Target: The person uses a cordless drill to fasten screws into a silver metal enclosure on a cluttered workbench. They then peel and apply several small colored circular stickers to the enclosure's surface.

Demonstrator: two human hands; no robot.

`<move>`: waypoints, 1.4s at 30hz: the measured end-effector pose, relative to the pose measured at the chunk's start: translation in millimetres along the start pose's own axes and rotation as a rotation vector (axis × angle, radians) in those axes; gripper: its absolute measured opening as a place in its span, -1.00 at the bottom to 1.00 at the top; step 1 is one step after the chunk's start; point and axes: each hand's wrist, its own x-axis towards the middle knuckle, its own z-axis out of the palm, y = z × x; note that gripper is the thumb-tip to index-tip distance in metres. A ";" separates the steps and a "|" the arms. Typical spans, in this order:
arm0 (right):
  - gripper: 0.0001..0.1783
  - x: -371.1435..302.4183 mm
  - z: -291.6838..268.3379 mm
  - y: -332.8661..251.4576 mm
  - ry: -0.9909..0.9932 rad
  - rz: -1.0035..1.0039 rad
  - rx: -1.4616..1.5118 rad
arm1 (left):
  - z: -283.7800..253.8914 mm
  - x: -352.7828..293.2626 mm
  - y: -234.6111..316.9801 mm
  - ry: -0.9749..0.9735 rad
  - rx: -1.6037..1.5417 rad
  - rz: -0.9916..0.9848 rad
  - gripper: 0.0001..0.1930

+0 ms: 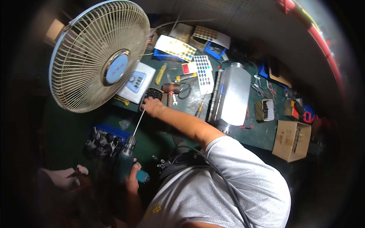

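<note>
My left hand [132, 178] is closed round the handle of a teal power drill [125, 159], low on the left. A long thin bit [139, 123] runs from its chuck up to beside my right hand [153, 106]. That hand reaches over the near edge of a small box of black screws [154, 93] on the bench. Its fingers are bent down at the screws, and what they pinch is too small to make out. Just right of the box lies a hammer [171, 88] with a brown head, and a small wrench [175, 100] is beside it.
A large fan [100, 57] looms at the upper left. A silver metal housing [234, 95] stands right of my arm, with a screwdriver [199, 109] nearby. Below the bench edge is a blue bin of black parts [104, 142]. An open cardboard box [291, 140] sits far right.
</note>
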 end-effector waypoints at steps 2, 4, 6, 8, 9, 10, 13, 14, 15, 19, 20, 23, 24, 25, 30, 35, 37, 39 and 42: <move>-0.69 -0.6 -3.8 3.4 -0.082 -0.006 -0.079 | -7.1 3.5 -6.5 -0.003 -0.011 -0.032 -0.75; -0.79 -5.5 -0.4 7.6 -0.047 -0.062 -0.065 | -15.1 9.4 -9.6 0.000 -0.015 -0.057 -0.74; -0.85 -11.9 4.8 11.3 0.099 -0.046 0.035 | -22.3 16.2 -15.0 -0.013 -0.017 -0.089 -0.73; -0.89 -16.2 8.4 19.1 0.270 0.003 0.205 | -23.1 24.7 -16.4 -0.034 0.010 -0.092 -0.72; -0.91 -17.0 7.3 20.5 0.367 0.040 0.329 | -23.3 29.4 -15.5 -0.051 0.019 -0.097 -0.72; -0.92 -20.3 6.9 21.6 0.465 0.080 0.451 | -21.9 33.6 -14.2 -0.071 0.030 -0.104 -0.72; -0.96 -42.7 -0.1 13.7 0.509 0.402 1.221 | -11.3 42.8 1.8 -0.131 0.047 -0.095 -0.71; -0.95 -51.6 -3.4 12.3 0.433 0.563 1.601 | -7.9 47.1 4.7 -0.161 0.070 -0.103 -0.70; -0.90 -69.8 -18.7 8.7 0.353 0.590 1.780 | -7.6 48.7 5.9 -0.174 0.088 -0.107 -0.69; -0.83 -157.3 -27.1 16.9 0.404 0.661 2.114 | 0.4 69.3 5.0 -0.337 0.263 -0.058 -0.68; -0.82 -177.7 -26.4 17.4 0.434 0.671 2.135 | 4.7 73.1 5.9 -0.366 0.306 -0.054 -0.68; -0.83 -232.9 -11.8 20.7 0.529 0.684 2.098 | 26.0 77.1 14.2 -0.496 0.402 -0.008 -0.67; -0.82 -250.5 -9.5 20.4 0.551 0.702 2.106 | 33.0 76.5 17.9 -0.540 0.429 -0.002 -0.67; -0.80 -265.0 -6.9 19.2 0.587 0.687 2.149 | 37.2 78.3 17.6 -0.590 0.447 -0.049 -0.67; -0.68 -325.4 6.6 11.4 0.681 0.689 2.272 | 74.7 63.8 26.2 -0.678 0.475 -0.112 -0.66; -0.69 -361.5 33.1 19.3 0.690 0.737 2.254 | 99.0 41.4 23.3 -0.713 0.523 -0.167 -0.65; -0.73 -372.6 40.4 22.4 0.738 0.675 2.323 | 108.0 30.4 26.8 -0.712 0.603 -0.209 -0.62; -0.81 -383.0 47.2 26.9 0.761 0.624 2.391 | 110.4 22.0 19.3 -0.710 0.609 -0.195 -0.62; -0.85 -394.5 56.1 31.0 0.760 0.560 2.468 | 114.8 10.4 15.5 -0.721 0.636 -0.170 -0.60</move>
